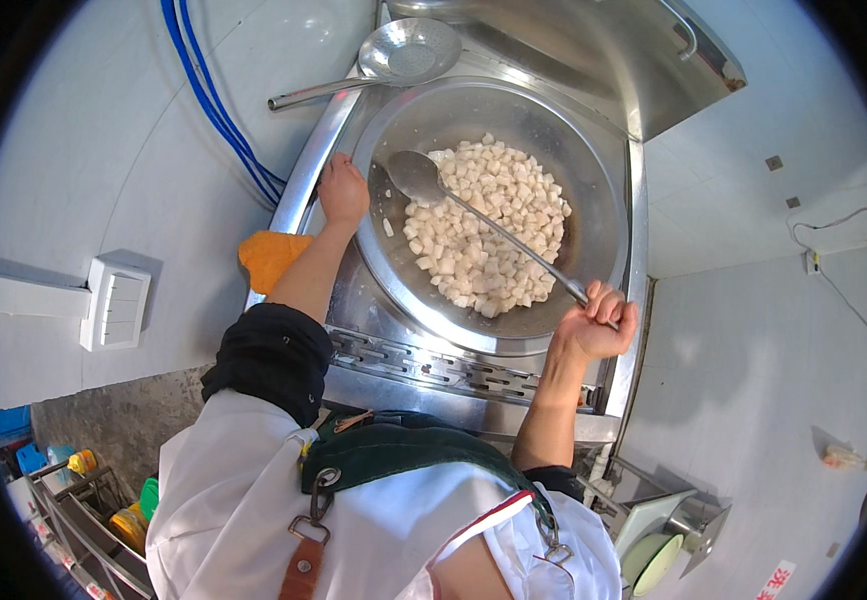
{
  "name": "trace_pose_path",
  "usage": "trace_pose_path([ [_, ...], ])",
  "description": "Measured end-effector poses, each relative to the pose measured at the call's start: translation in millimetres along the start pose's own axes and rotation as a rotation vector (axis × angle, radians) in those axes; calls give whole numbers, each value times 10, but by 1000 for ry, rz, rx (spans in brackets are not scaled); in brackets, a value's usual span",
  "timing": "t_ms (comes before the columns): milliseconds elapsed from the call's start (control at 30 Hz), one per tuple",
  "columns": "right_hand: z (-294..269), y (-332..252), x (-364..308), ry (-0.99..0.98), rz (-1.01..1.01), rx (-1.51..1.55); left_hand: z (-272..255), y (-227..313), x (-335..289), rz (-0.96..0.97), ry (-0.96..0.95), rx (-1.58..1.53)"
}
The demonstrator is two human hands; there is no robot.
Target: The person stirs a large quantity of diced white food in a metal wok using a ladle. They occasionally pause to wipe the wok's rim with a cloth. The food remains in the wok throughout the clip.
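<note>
Head view: pale, chunky cubes [499, 225] are lying heaped in the steel wok [596, 190], right fingers [609, 299] gripping the ladle [415, 177], left fingers [340, 166] curling beside it, hold unclear.

Pale panelled walls [59, 160]; blue cables [216, 118]; white switch box [120, 306]

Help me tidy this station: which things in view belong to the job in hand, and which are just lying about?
In the job:
ladle, held in the right grip
large metal wok
pale cubes inside it

Lying about:
perforated skimmer at the far left
orange cloth
</note>
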State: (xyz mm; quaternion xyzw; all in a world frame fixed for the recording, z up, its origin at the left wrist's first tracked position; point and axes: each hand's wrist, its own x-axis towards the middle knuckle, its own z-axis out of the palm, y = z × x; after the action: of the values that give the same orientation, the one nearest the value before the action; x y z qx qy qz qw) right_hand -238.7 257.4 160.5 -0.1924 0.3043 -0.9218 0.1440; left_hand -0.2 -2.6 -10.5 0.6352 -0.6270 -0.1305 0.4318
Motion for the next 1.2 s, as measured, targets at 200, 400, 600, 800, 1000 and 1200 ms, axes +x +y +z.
trace_pose_path([
  [200,-410,-753,-33,-242,117,4,17,-35,9,23,8,27],
  [400,-336,-1963,150,-543,-8,-28,32,-60,22,47,25,50],
  [600,185,-2461,-6,-608,-53,-224,53,-75,42,75,35,56],
  [800,-90,-1351,-413,-691,-14,-328,23,-62,43,42,13,25],
  [1000,-597,9,-721,-976,-364,-643,8,-41,16,30,6,-32],
  [1200,-640,534,-399,-1293,-452,-707,-4,-70,23,39,-21,-35],
])
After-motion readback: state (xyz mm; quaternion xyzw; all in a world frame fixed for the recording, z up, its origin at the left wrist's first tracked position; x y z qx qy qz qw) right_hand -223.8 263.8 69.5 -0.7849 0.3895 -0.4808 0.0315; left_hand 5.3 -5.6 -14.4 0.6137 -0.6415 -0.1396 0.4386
